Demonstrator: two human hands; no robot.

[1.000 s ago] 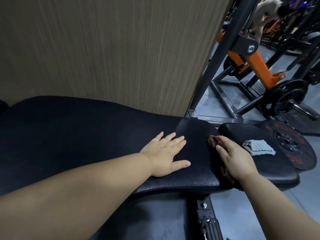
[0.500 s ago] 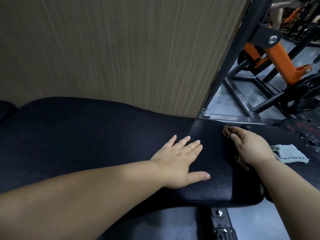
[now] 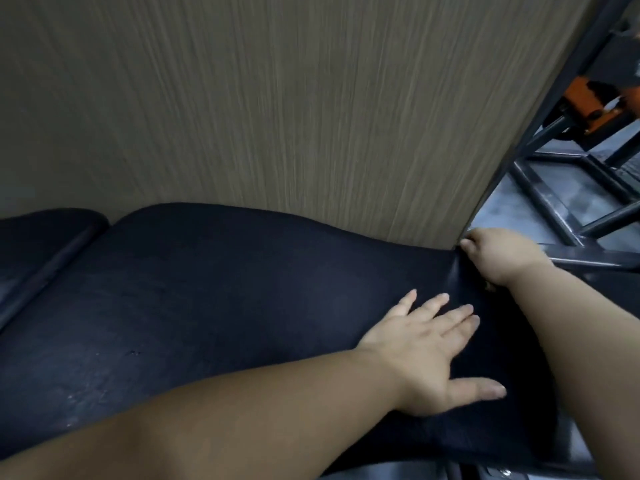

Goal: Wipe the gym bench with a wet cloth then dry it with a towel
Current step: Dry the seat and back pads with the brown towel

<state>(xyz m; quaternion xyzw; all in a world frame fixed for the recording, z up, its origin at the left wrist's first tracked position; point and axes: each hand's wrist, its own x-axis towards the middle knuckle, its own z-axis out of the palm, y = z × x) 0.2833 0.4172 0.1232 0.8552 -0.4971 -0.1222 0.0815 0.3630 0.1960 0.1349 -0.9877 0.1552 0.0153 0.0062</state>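
1. Bench (image 3: pixel 225 306): a long black padded slab with a fine leather-like grain. Its far edge curves, and it lies against the wall across the middle of the view. A few pale specks mark its near left surface.
2. Pad (image 3: pixel 38 237): a 2nd black cushion at the far left, with rounded corners. A narrow seam separates it from the bench.
3. Left hand (image 3: pixel 422 355): lies flat, palm down, on the right part of the bench. The fingers are straight and spread and the thumb points right. It holds nothing.
4. Right hand (image 3: pixel 502 258): at the far right corner of the bench, beside the wall's edge, with the knuckles bent over the rim. A small brown scrap (image 3: pixel 489 288) shows under its heel. Whether the fingers grip anything cannot be told.
5. Wall (image 3: pixel 277 98): a matte tan panel with fine vertical streaks.
6. Frame (image 3: pixel 568 216): dark steel tubes that cross at angles on the far right, above a glossy grey floor (image 3: pixel 519 202).
7. Orange part (image 3: pixel 585 98): a blurred painted piece of metal, far right.
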